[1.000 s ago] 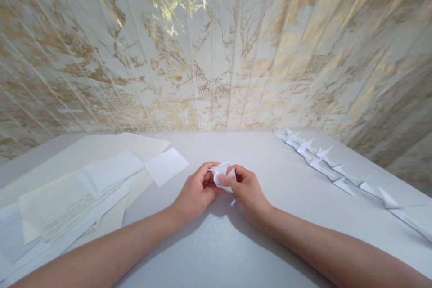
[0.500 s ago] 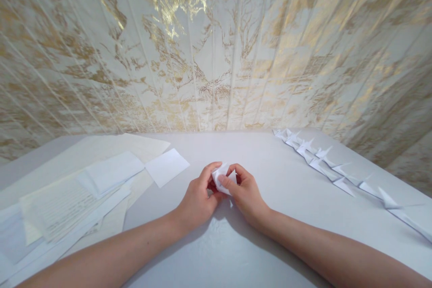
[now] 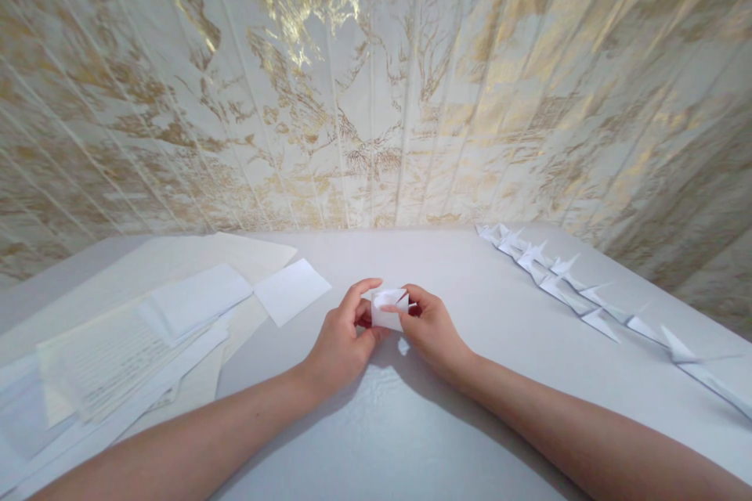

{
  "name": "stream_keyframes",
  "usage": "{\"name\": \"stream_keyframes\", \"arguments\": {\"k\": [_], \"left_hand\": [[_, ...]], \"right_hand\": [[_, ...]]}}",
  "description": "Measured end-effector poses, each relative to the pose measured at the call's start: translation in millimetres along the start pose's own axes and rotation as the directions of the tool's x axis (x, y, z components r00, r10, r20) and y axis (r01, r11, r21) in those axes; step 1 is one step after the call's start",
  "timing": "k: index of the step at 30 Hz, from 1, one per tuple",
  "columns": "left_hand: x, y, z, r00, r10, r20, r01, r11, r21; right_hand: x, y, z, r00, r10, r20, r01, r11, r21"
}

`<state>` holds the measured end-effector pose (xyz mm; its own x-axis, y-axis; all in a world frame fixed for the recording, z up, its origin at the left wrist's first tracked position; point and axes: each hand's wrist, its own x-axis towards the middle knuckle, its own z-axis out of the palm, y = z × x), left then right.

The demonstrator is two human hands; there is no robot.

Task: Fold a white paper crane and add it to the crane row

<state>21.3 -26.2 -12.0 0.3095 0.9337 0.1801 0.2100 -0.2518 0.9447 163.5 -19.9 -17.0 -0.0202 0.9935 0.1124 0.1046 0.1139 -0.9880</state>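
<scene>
My left hand [image 3: 348,329] pinches paper [image 3: 381,319] at left edge, right hand [image 3: 432,325] at right. Likely light, crisp, easily creased; I'd grip edges, press gently.

Pale table [image 3: 329,438] carrying paper sheets [image 3: 117,360]
They're overlapping at left — white folded figures [image 3: 555,290] are lining the right.

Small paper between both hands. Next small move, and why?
Probably have the right hand press its thumb along the small white paper to flatten it: that thumb already lies across its front, a dark gap shows near the upper right corner, and the left hand supports the left side.
</scene>
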Motion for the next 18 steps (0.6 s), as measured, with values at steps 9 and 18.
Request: {"name": "stream_keyframes", "arguments": {"k": [9,18], "left_hand": [[3.7,-1.3,-1.2,0.999,-0.053,-0.008,0.051,0.989,-0.142],[5.7,2.4,-0.7,0.997,-0.063,-0.035,0.049,0.947,-0.318]], "right_hand": [[0.0,-8.2,-0.8,0.996,0.083,0.026,-0.087,0.958,0.272],[-0.5,-1.0,-3.1,0.999,-0.003,-0.035,0.007,0.993,0.121]]}}
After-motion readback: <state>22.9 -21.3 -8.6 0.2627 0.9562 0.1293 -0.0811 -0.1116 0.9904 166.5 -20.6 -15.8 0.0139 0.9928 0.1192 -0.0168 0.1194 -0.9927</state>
